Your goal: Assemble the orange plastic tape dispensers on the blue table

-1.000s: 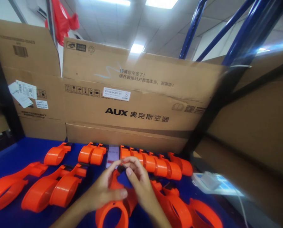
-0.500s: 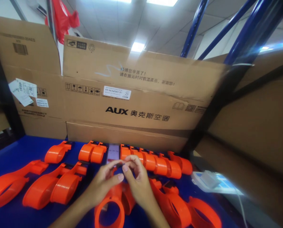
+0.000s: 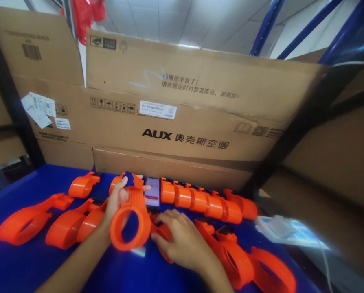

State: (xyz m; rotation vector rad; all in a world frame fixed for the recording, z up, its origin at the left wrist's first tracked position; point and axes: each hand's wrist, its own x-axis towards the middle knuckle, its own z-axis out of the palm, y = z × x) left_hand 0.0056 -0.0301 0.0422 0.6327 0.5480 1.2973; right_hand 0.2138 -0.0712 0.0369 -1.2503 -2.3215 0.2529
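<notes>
My left hand [image 3: 117, 199] grips an orange tape dispenser [image 3: 142, 221] near its dark blue end piece. Its ring hangs toward me, above the blue table surface [image 3: 108, 272]. To the right, my right hand [image 3: 180, 238] curls over a second orange dispenser [image 3: 163, 232] on the table, thumb and fingers on either side. The hand covers part of that dispenser. Beyond my hands lies a phone [image 3: 152, 193] with its screen lit. Below the held ring is a small pale, shiny piece [image 3: 138, 251] whose kind I cannot make out.
A row of orange dispensers [image 3: 200, 201] stands at the back right. More dispensers [image 3: 64, 230] lie to the left, and others [image 3: 233, 260] at the front right. A cardboard sheet [image 3: 185, 122] walls off the back. A white plastic item [image 3: 288, 230] with a cable sits at the right edge.
My hands were together at the dispenser's upper end. The left hand has moved left with the dispenser; the right has let go and come down to another dispenser. The view has shifted slightly.
</notes>
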